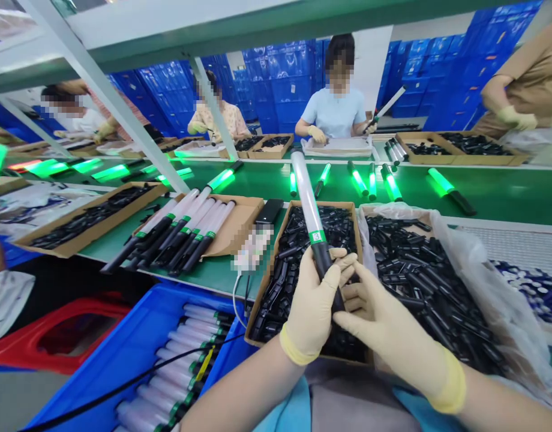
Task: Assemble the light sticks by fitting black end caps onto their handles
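A light baton (pixel 308 195) with a clear white tube, a green band marked 3 and a black handle stands tilted in front of me. My left hand (pixel 308 309), in a cream glove, is wrapped round the black handle just below the band. Thumb and curled fingers of my right hand (pixel 379 315), gloved too, close on the handle's lower end. Whether a small part sits between those fingers is hidden. Beneath my hands is a cardboard box (pixel 357 231) of small black plastic parts. To its right, a plastic-lined box (pixel 456 240) holds more black parts.
Unlit batons (pixel 181 231) lie piled on cardboard at left. More fill a blue bin (pixel 100 354) below, crossed by a black cable (pixel 136 381). Glowing green batons (pixel 393 183) lie on the green conveyor (pixel 258 180). Co-workers (pixel 334 111) sit opposite. A sloping shelf post (pixel 109 99) stands left.
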### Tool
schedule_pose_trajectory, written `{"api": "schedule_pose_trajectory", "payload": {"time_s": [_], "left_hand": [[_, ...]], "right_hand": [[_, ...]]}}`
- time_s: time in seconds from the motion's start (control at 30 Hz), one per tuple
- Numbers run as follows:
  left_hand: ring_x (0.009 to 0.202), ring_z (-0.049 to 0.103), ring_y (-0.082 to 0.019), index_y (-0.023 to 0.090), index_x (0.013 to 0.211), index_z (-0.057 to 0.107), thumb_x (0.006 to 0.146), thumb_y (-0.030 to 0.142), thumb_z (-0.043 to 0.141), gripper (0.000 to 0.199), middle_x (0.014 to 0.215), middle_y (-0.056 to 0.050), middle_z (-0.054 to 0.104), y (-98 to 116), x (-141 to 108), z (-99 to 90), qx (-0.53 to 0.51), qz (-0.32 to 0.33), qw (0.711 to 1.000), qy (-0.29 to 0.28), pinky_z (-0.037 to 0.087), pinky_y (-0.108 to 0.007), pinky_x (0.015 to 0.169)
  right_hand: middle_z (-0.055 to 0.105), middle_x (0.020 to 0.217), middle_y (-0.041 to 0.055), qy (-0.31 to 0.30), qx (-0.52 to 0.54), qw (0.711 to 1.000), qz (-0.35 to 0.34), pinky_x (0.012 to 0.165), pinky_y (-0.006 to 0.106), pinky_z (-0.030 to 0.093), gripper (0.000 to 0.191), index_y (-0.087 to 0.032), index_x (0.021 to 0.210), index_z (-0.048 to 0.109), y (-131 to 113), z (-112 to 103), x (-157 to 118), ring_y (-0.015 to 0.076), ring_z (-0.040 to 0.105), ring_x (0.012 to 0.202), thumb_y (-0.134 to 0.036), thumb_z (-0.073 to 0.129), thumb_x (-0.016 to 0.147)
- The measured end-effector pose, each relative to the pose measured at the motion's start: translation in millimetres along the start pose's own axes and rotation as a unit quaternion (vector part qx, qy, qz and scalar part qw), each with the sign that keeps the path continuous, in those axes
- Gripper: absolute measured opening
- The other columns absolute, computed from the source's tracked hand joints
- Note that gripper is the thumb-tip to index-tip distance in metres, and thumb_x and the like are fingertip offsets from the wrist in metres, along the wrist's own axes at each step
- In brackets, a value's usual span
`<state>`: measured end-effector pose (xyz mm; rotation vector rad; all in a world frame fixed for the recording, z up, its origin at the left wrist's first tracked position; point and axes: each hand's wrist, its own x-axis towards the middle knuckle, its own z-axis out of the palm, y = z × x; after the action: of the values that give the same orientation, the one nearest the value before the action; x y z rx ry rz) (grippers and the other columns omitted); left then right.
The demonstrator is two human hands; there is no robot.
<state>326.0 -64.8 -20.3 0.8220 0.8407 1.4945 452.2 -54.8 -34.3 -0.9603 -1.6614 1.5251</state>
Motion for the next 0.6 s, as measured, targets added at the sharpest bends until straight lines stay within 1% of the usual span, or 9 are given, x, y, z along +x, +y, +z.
{"api": "schedule_pose_trajectory", "payload": {"time_s": [0.1, 0.17, 0.2, 0.27, 0.3, 0.37, 0.47, 0.53, 0.6], "left_hand": [[0.139, 0.037, -0.019, 0.025, 0.137, 0.043, 0.096, 0.038, 0.05, 0.043, 0.148, -0.008, 0.043, 2.8, 9.4, -3.5, 0.151, 0.02, 0.988, -0.021, 0.026, -0.034, 0.116], [0.142, 0.03, -0.018, 0.025, 0.139, 0.047, 0.095, 0.041, 0.051, 0.047, 0.151, -0.006, 0.041, 6.1, 14.4, -13.4, 0.286, 0.031, 0.957, -0.043, 0.019, -0.029, 0.117], [0.139, 0.036, -0.019, 0.024, 0.132, 0.055, 0.093, 0.041, 0.053, 0.042, 0.144, -0.007, 0.049, 7.6, 15.7, -20.5, 0.349, 0.034, 0.935, -0.054, 0.022, -0.028, 0.115], [0.11, 0.058, -0.022, 0.022, 0.098, 0.071, 0.092, 0.04, 0.054, 0.026, 0.109, -0.007, 0.068, 9.5, 15.0, -37.5, 0.451, 0.019, 0.889, -0.078, 0.036, -0.028, 0.099], [0.088, 0.062, -0.021, 0.021, 0.077, 0.069, 0.093, 0.042, 0.051, 0.032, 0.085, -0.006, 0.069, 9.9, 13.2, -46.6, 0.489, -0.002, 0.869, -0.078, 0.04, -0.028, 0.086], [0.059, 0.053, -0.017, 0.021, 0.052, 0.051, 0.094, 0.049, 0.043, 0.051, 0.055, -0.002, 0.055, 10.7, 7.7, -63.8, 0.53, -0.052, 0.845, -0.043, 0.038, -0.029, 0.067], [0.053, 0.045, -0.015, 0.021, 0.052, 0.038, 0.093, 0.058, 0.036, 0.055, 0.051, 0.001, 0.044, 14.8, -1.9, -83.3, 0.553, -0.054, 0.831, 0.035, 0.033, -0.029, 0.059], [0.054, 0.044, -0.015, 0.021, 0.054, 0.035, 0.093, 0.058, 0.032, 0.054, 0.054, 0.001, 0.042, 20.2, -8.1, -91.6, 0.578, -0.025, 0.813, 0.065, 0.032, -0.028, 0.059], [0.055, 0.045, -0.015, 0.021, 0.055, 0.034, 0.095, 0.055, 0.027, 0.052, 0.054, 0.001, 0.042, 26.2, -12.5, -97.9, 0.617, -0.007, 0.782, 0.082, 0.034, -0.028, 0.06]], "right_hand": [[0.064, 0.095, 0.0048, 0.014, 0.037, 0.999, 0.03, 0.08, 0.035, 0.056, 0.083, -0.017, 0.15, 0.023, -3.8, -12.2, 5.3, 0.0178, 0.065, 0.086, -0.028, 0.067, 0.08], [0.064, 0.091, 0.0043, 0.046, 0.023, 0.998, 0.044, 0.079, 0.036, 0.056, 0.081, -0.013, 0.149, 0.027, -7.0, -37.1, 12.7, 0.0176, 0.065, 0.082, -0.037, 0.066, 0.082], [0.065, 0.091, 0.0051, 0.064, -0.004, 0.997, 0.051, 0.078, 0.035, 0.056, 0.079, -0.013, 0.149, 0.03, -8.4, -54.4, 18.7, 0.0176, 0.065, 0.082, -0.041, 0.064, 0.083], [0.068, 0.097, 0.0079, 0.103, -0.09, 0.987, 0.08, 0.079, 0.033, 0.055, 0.073, -0.012, 0.147, 0.036, -9.8, -95.2, 38.5, 0.0183, 0.066, 0.087, -0.044, 0.061, 0.086], [0.069, 0.1, 0.0092, 0.123, -0.141, 0.977, 0.102, 0.08, 0.032, 0.055, 0.069, -0.011, 0.145, 0.04, -9.7, -116.5, 53.3, 0.0184, 0.067, 0.089, -0.043, 0.06, 0.087], [0.069, 0.104, 0.0111, 0.166, -0.217, 0.952, 0.138, 0.081, 0.032, 0.054, 0.061, -0.01, 0.14, 0.046, -7.6, -156.1, 93.1, 0.0191, 0.068, 0.09, -0.039, 0.06, 0.088], [0.069, 0.099, 0.0113, 0.213, -0.329, 0.902, 0.184, 0.086, 0.038, 0.051, 0.045, -0.01, 0.123, 0.06, -0.1, -196.7, 168.3, 0.0218, 0.067, 0.09, -0.035, 0.065, 0.086], [0.068, 0.102, 0.0093, 0.224, -0.401, 0.865, 0.2, 0.09, 0.04, 0.049, 0.028, -0.012, 0.106, 0.065, 8.2, -208.5, 215.1, 0.0207, 0.064, 0.096, -0.034, 0.065, 0.088], [0.066, 0.104, 0.0076, 0.227, -0.46, 0.837, 0.188, 0.091, 0.04, 0.049, 0.022, -0.014, 0.099, 0.065, 18.7, -210.9, 248.7, 0.0185, 0.063, 0.097, -0.035, 0.062, 0.091]]}}
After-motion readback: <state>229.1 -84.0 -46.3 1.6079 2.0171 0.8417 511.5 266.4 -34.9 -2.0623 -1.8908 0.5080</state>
